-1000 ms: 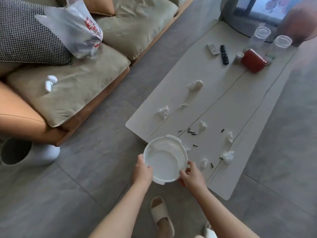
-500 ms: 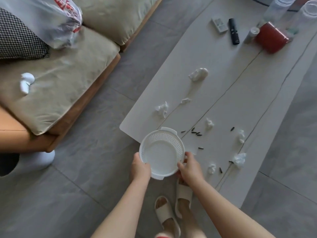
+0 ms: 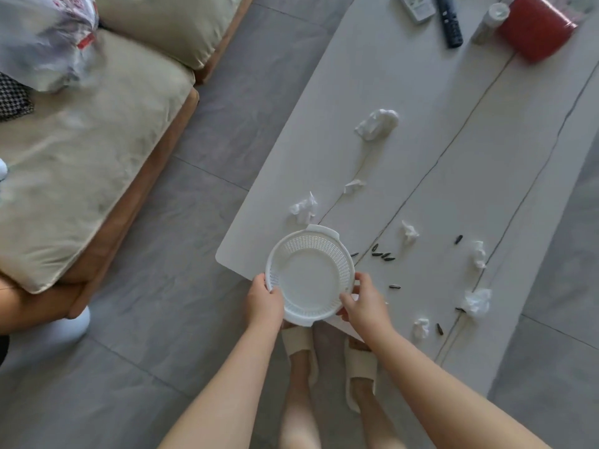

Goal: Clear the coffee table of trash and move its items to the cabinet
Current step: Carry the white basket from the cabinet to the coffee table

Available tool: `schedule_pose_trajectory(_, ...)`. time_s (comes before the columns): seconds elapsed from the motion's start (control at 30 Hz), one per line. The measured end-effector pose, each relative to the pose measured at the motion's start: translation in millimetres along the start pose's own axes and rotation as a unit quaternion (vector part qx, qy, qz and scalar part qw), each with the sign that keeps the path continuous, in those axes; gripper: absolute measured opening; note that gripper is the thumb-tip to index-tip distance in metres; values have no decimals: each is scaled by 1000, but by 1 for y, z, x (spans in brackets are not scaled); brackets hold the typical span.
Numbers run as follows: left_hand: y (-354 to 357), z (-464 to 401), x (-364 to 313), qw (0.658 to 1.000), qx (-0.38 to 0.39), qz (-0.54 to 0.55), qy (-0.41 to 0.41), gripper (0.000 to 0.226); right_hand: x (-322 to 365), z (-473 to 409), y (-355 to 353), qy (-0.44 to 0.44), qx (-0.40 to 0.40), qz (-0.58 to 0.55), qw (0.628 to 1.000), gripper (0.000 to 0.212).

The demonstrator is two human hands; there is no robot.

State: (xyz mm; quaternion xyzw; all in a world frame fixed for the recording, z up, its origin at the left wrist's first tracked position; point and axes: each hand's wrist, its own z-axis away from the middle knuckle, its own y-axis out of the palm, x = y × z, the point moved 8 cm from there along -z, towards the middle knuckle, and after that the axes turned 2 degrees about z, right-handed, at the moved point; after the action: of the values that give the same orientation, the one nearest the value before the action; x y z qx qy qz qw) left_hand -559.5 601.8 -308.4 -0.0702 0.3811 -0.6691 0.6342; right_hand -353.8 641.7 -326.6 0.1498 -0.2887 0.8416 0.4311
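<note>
A round white perforated basket hangs over the near corner of the pale coffee table. My left hand grips its left rim and my right hand grips its right rim. Several crumpled white tissues lie on the table, the largest one further back and another tissue just beyond the basket. Dark seed shells are scattered to the right of the basket. At the far end sit a red box, a black remote, a white remote and a small bottle.
A sofa with beige cushions stands to the left, with a plastic bag on it. Grey tiled floor runs between sofa and table. My slippered feet stand at the table's near edge.
The view has tilted down and closed in on the table. The basket, held in both hands, has come further over the table's near corner.
</note>
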Motion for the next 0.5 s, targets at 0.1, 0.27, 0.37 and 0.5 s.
schedule_pose_trajectory(0.1,-2,-12,-9,999,16,-33,8,24,3,-5,5,21,-16,-2,1000,34)
schedule_pose_trajectory(0.27,-8,-35,-17,996,42,-72,20,24,11,-13,20,38,-27,11,999,37)
schedule_pose_trajectory(0.37,-7,-46,-19,994,59,-85,27,21,12,-17,25,44,-43,14,998,36)
schedule_pose_trajectory(0.5,-2,-53,-19,991,76,-107,35,20,6,-22,28,62,-56,22,996,34)
